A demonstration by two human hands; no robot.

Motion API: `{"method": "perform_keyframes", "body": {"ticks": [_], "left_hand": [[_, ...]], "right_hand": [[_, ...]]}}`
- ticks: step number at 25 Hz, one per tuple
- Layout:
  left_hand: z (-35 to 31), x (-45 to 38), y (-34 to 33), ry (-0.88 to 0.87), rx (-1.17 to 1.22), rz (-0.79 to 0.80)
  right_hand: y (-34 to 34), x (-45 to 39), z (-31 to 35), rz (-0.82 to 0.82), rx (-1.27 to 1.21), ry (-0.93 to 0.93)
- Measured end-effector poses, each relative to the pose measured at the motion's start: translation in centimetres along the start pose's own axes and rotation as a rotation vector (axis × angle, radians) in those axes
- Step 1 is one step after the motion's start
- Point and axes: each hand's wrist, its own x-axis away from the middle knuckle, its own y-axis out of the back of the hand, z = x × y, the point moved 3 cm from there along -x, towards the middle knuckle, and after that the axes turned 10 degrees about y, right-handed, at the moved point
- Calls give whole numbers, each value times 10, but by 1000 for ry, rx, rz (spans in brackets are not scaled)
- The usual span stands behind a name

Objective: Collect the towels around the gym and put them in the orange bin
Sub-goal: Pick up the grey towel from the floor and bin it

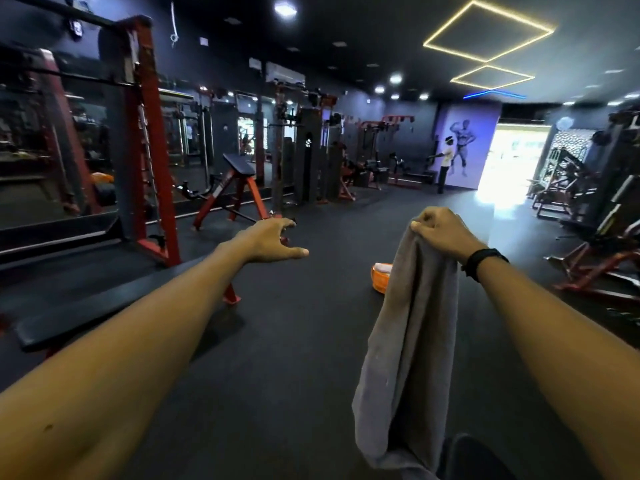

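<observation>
A long grey towel (407,341) hangs down from my right hand (441,233), which grips its top edge in front of me; a black band is on that wrist. Partly hidden behind the towel, the orange bin (380,277) sits on the dark floor ahead, with something white inside it. My left hand (277,240) is stretched forward to the left of the towel, fingers relaxed and spread, holding nothing.
A black flat bench (104,306) with red legs lies at my left. Red and black racks (145,140) and mirrors line the left wall. More machines (595,220) stand at the right. A person (445,164) stands far ahead near a bright doorway. Dark open floor (311,341) lies between.
</observation>
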Motion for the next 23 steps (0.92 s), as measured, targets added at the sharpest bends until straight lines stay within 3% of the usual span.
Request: {"method": "perform_keyframes", "body": {"ticks": [3, 7, 12, 23], "left_hand": [[34, -75, -5, -16, 15, -14], [64, -179, -8, -61, -6, 82], [89, -298, -10, -76, 71, 124], [110, -531, -99, -130, 71, 194]], "right_hand": [[-36, -54, -21, 5, 15, -8], [-68, -140, -39, 63, 74, -23], [-94, -229, -73, 14, 138, -83], [-201, -399, -205, -65, 90, -175]]}}
